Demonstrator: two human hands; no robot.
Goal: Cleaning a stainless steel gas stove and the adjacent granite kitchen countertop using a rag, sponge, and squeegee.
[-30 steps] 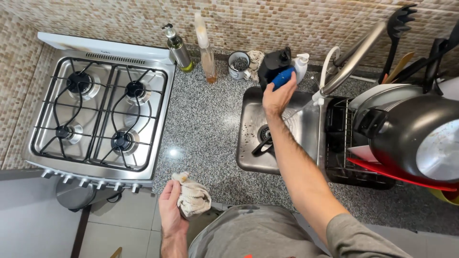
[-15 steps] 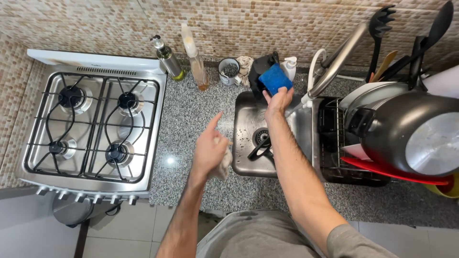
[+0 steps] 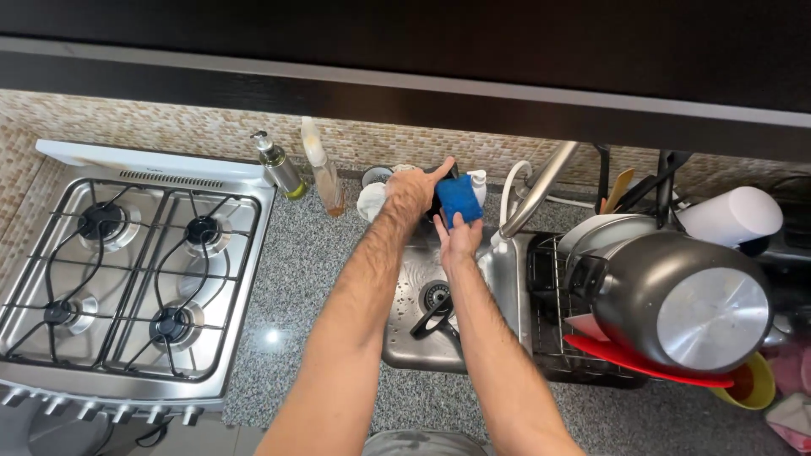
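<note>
Both hands meet at the far edge of the sink, close to the tiled wall. The right hand is closed on a blue sponge, fingers wrapped up around its lower edge so the sponge stands above the palm, over the far rim of the basin. The left hand reaches in from the left, loosely curled with the index finger stretched out to the right, its tip against a dark holder just behind the sponge; a white cloth shows at its left side, though whether the hand grips it cannot be told. Just right of the sponge stands a white soap bottle, then the curved metal tap. In the basin lies a dark utensil beside the drain. To the left on the speckled counter stand two bottles — a green oil bottle and a tall amber one — next to the four-burner gas stove. To the right, a dish rack carries a large dark pot lying on its side.
</note>
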